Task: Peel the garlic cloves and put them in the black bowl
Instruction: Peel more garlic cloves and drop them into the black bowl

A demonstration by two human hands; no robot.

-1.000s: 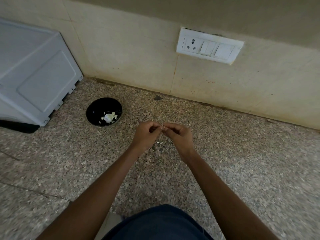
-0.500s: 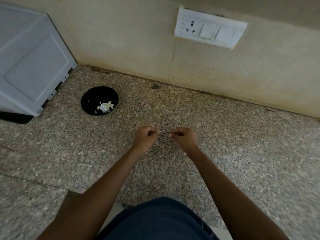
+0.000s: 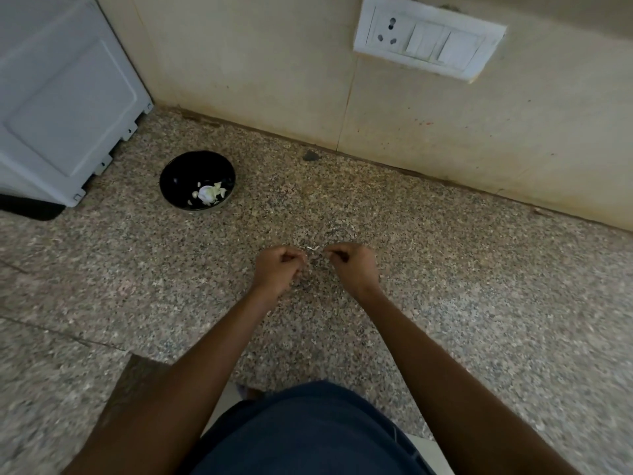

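Two bare hands above a speckled granite counter (image 3: 445,269), seen from overhead. Left hand (image 3: 279,269) with fingers curled in toward the palm, thumb and fingertips pinched together at its right edge; whether a garlic clove sits inside the curl cannot be told. Right hand (image 3: 354,265) likewise curled, fingertips pinched at its left edge. A pale sliver of garlic skin (image 3: 313,248) between the two hands, near both sets of fingertips; whether either hand actually touches it cannot be told. Hands close together but apart, not touching each other. Black bowl (image 3: 178,173) on the counter, farther away and to the left of the hands, well apart from them. Inside the bowl, toward its near right side, a white garlic piece (image 3: 207,193) with several small pale flakes around it. White appliance (image 3: 65,104) at far left, just beside the bowl, its corner overhanging a dark mat (image 3: 30,209). Cream tiled wall (image 3: 274,70) along the far edge of the counter, with a white switch-and-socket plate (image 3: 428,44) at upper right. Small dark spot (image 3: 310,156) at the foot of the wall. Dark blue clothing (image 3: 308,433) at the near edge, between the forearms.
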